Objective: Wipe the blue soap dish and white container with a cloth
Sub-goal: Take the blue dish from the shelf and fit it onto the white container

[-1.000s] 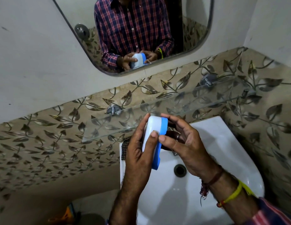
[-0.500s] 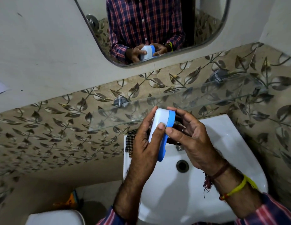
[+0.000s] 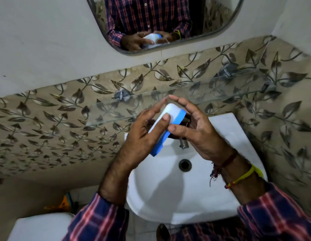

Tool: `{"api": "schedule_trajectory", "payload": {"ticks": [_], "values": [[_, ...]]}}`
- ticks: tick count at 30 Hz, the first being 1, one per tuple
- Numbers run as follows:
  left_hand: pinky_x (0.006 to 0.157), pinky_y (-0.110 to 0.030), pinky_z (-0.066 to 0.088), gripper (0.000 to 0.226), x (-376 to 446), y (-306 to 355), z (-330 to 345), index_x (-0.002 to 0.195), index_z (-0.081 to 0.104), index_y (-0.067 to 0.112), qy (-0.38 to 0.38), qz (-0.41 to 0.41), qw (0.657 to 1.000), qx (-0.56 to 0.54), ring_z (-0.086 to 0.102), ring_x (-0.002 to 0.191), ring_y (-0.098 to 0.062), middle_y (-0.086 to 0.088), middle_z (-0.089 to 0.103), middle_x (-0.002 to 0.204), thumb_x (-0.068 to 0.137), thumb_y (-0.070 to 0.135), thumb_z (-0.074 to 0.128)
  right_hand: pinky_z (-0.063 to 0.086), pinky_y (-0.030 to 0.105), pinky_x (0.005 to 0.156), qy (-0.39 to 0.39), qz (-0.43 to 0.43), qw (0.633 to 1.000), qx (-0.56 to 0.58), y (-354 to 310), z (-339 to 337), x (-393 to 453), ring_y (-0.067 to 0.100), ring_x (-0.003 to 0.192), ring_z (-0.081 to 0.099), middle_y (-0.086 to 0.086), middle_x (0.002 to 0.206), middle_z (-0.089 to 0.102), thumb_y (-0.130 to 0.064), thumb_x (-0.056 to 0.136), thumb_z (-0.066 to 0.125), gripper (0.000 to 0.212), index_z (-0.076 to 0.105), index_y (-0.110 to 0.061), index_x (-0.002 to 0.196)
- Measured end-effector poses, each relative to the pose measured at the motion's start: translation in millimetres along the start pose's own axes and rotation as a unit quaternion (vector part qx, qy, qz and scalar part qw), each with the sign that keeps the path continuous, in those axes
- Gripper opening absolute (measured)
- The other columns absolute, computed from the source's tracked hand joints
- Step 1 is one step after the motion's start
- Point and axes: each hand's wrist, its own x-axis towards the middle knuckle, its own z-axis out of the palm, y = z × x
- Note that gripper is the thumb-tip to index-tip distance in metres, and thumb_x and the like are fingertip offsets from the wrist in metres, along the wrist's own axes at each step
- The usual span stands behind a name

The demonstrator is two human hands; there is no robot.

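Sink (image 3: 194,197) lies white under your hands. Your left hand (image 3: 144,134) and right hand (image 3: 199,134) pinch the soap dish (image 3: 168,126) between them above the basin, tilted, thumbs on its white top and blue rim, fingers spread.

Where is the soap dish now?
Centre of the head view: the soap dish is held between left hand and right hand, above the white sink.
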Motion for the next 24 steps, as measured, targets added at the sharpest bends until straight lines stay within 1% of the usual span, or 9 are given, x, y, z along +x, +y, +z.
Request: {"api": "schedule_trajectory", "payload": {"ticks": [3,6,9,11,15,18,20,22,24], "values": [[0.084,-0.026,0.059,0.066,-10.5,-7.6,-10.3,0.139,0.056,0.036,0.071,0.023,0.997,-0.005,0.067,0.114,-0.01,-0.002,0.063,0.13,0.078,0.057,0.07,0.058,0.033,0.08,0.041,-0.016,0.999,0.018,-4.9,1.4,-2.1,0.014,0.098,0.061,-0.001,0.108,0.064,-0.002,0.08,0.068,0.056,0.054,-0.015,0.133],[0.086,-0.041,0.062,0.061,-16.6,-14.7,-9.4,0.127,0.062,0.025,0.06,0.039,0.996,-0.055,0.071,0.107,-0.025,-0.008,0.069,0.125,0.072,0.041,0.081,0.054,0.046,0.091,0.091,-0.044,0.995,0.012,-7.8,-2.7,-2.5,0.023,0.104,0.058,0.012,0.116,0.057,-0.003,0.081,0.066,0.054,0.05,-0.012,0.132],[0.09,-0.041,0.061,0.054,-2.0,-11.3,-12.7,0.125,0.066,0.021,0.071,0.08,0.991,-0.082,0.072,0.104,-0.02,-0.006,0.074,0.12,0.075,0.032,0.083,0.048,0.054,0.1,0.101,-0.066,0.991,-0.052,-18.0,-6.1,7.9,0.029,0.113,0.057,0.023,0.127,0.055,-0.005,0.08,0.069,0.055,0.048,-0.011,0.131],[0.091,-0.035,0.06,0.056,14.4,-8.4,-22.2,0.129,0.066,0.019,0.069,0.097,0.989,-0.082,0.072,0.11,-0.019,-0.007,0.072,0.125,0.077,0.029,0.084,0.052,0.047,0.098,0.082,-0.091,0.984,-0.132,-28.4,-12.0,19.9,0.025,0.115,0.06,0.018,0.127,0.061,-0.007,0.081,0.073,0.055,0.048,-0.008,0.131],[0.101,-0.045,0.057,0.06,48.7,-15.3,-40.5,0.132,0.066,0.015,0.064,0.11,0.992,-0.013,0.068,0.119,-0.025,-0.018,0.062,0.134,0.077,0.022,0.089,0.051,0.036,0.102,0.078,-0.121,0.951,-0.272,-37.6,-28.9,49.2,0.019,0.116,0.063,0.012,0.126,0.065,-0.008,0.076,0.083,0.058,0.055,-0.003,0.127],[0.103,-0.042,0.056,0.063,75.4,-22.3,-46.0,0.131,0.068,0.012,0.067,0.123,0.989,0.04,0.067,0.12,-0.024,-0.015,0.061,0.134,0.073,0.016,0.093,0.051,0.032,0.102,0.089,-0.136,0.935,-0.317,-29.9,-37.8,68.2,0.016,0.114,0.064,0.008,0.123,0.065,-0.008,0.072,0.086,0.056,0.059,-0.003,0.121],[0.1,-0.028,0.056,0.065,90.4,-28.6,-45.7,0.13,0.068,0.009,0.067,0.134,0.985,0.083,0.068,0.117,-0.023,-0.013,0.067,0.132,0.07,0.014,0.094,0.05,0.038,0.105,0.097,-0.147,0.924,-0.34,-21.7,-44.8,78.1,0.018,0.115,0.063,0.014,0.123,0.064,-0.003,0.071,0.086,0.053,0.059,0.001,0.117],[0.087,-0.007,0.049,0.064,100.6,-36.2,-42.4,0.126,0.07,0.008,0.074,0.146,0.977,0.139,0.068,0.106,-0.017,-0.01,0.07,0.126,0.068,0.013,0.095,0.049,0.044,0.106,0.107,-0.158,0.907,-0.376,-14.5,-52.9,84.6,0.024,0.119,0.061,0.021,0.122,0.061,0.002,0.07,0.085,0.05,0.059,0.005,0.113],[0.077,-0.001,0.044,0.063,107.8,-42.7,-38.4,0.123,0.072,0.009,0.077,0.139,0.975,0.153,0.066,0.095,-0.014,-0.008,0.073,0.12,0.064,0.011,0.097,0.049,0.047,0.105,0.114,-0.167,0.885,-0.419,-9.7,-60.7,87.3,0.028,0.12,0.06,0.022,0.12,0.06,0.002,0.07,0.085,0.048,0.06,0.003,0.111]]}}
